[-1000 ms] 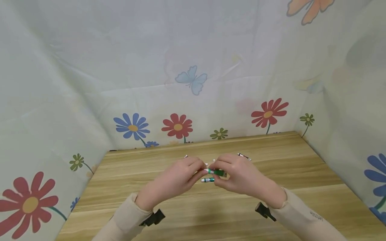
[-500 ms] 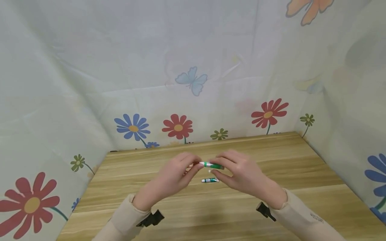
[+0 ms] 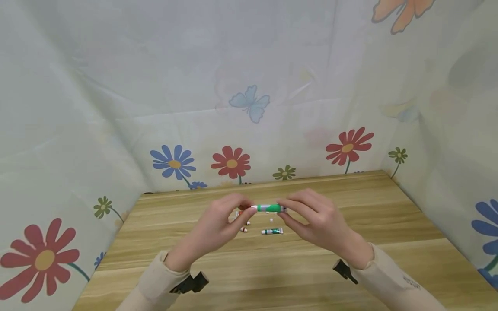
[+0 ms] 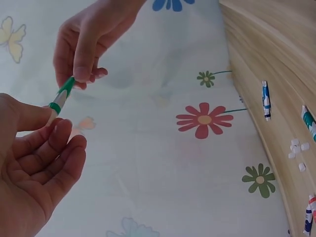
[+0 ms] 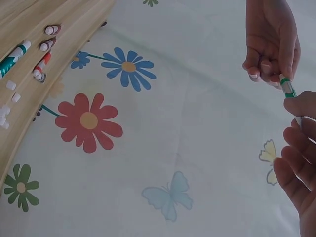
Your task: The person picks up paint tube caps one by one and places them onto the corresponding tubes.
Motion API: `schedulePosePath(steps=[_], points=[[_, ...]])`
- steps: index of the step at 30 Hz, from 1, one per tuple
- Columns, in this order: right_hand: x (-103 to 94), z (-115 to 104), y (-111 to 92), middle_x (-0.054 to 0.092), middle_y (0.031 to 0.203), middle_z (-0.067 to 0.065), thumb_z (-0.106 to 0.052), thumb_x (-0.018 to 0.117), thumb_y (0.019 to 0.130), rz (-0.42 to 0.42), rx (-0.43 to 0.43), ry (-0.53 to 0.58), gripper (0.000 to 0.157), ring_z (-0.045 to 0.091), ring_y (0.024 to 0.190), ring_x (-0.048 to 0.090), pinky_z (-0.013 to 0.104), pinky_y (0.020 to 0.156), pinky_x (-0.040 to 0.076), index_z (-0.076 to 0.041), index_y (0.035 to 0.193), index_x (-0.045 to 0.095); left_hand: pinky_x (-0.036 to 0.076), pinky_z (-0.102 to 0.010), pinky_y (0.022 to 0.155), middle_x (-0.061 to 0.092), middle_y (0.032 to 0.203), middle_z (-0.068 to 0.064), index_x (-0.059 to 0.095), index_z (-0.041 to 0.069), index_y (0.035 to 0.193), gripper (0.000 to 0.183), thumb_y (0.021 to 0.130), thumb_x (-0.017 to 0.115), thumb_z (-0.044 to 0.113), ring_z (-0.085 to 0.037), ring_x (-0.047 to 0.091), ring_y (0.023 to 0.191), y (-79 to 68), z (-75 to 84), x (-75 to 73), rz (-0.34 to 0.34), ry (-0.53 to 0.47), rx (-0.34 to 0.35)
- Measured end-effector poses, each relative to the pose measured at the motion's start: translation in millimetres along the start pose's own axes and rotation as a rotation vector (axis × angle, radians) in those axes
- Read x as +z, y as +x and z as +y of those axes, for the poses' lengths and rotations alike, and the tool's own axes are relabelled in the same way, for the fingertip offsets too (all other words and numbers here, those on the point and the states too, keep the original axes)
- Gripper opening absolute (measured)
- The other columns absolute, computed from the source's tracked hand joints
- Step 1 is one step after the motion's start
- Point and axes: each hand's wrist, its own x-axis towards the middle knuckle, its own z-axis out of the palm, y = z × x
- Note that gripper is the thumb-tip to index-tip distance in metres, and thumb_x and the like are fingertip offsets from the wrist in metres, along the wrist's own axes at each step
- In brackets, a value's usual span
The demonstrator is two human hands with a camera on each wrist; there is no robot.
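A green paint tube (image 3: pixel 269 208) is held level above the table, between my two hands. My left hand (image 3: pixel 218 222) pinches its white end between thumb and forefinger. At the opposite end, the thumb and fingers of my right hand (image 3: pixel 317 216) grip the flat tail. The left wrist view shows the same tube (image 4: pixel 61 97) with its green-banded middle bare between the hands. Below it on the wood lies a dark green paint tube (image 3: pixel 272 231). Red-marked tubes (image 5: pixel 42 65) lie on the table, partly hidden behind my left hand in the head view.
Several small white caps (image 4: pixel 295 148) lie loose on the wooden table (image 3: pixel 350 259). A blue tube (image 4: pixel 266 101) lies toward the table's far side. A flower-printed cloth (image 3: pixel 186 99) rises behind the table and along both sides.
Both hands have lifted the green paint tube and moved slightly apart. The right fingers have slid toward its tail, so more of it shows. Tubes on the table have come into view.
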Motion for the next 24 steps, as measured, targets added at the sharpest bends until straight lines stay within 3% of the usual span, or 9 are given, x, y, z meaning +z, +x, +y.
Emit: schedulePosePath(steps=[9, 15, 20, 24], points=[[-0.4, 0, -1, 0.072, 0.092, 0.006, -0.027, 0.064, 0.101, 0.022, -0.012, 0.07, 0.032, 0.017, 0.077, 0.066, 0.026, 0.066, 0.057, 0.002, 0.109, 0.074, 0.052, -0.019, 0.061, 0.067, 0.088, 0.004, 0.069, 0.007, 0.104, 0.008, 0.098, 0.067, 0.012, -0.001, 0.06, 0.069, -4.5, 4.7, -1.6, 0.024, -0.023, -0.021], [0.0, 1, 0, 0.073, 0.092, 0.007, -0.026, 0.063, 0.101, 0.01, 0.016, 0.119, 0.033, 0.017, 0.077, 0.068, 0.023, 0.066, 0.057, 0.004, 0.11, 0.073, 0.054, -0.018, 0.063, 0.069, 0.091, 0.0, 0.069, 0.005, 0.105, 0.01, 0.097, 0.069, 0.01, -0.004, 0.062, 0.069, -5.3, 6.7, 5.2, 0.099, -0.036, -0.033], [-1.6, 3, -1, 0.073, 0.092, 0.007, -0.028, 0.061, 0.102, -0.041, 0.085, 0.159, 0.035, 0.015, 0.076, 0.067, 0.019, 0.065, 0.055, 0.004, 0.111, 0.073, 0.053, -0.016, 0.06, 0.07, 0.094, -0.002, 0.07, 0.005, 0.107, 0.012, 0.095, 0.07, 0.007, -0.003, 0.062, 0.069, -4.6, 8.4, 7.6, 0.167, -0.07, 0.005], [-1.2, 3, -4, 0.074, 0.091, 0.004, -0.032, 0.059, 0.102, -0.074, 0.211, 0.212, 0.038, 0.011, 0.073, 0.065, 0.017, 0.064, 0.053, 0.002, 0.111, 0.074, 0.052, -0.016, 0.055, 0.071, 0.096, -0.002, 0.071, 0.006, 0.108, 0.016, 0.092, 0.072, 0.002, -0.009, 0.062, 0.065, -3.9, 8.3, 10.2, 0.214, -0.1, 0.029]])
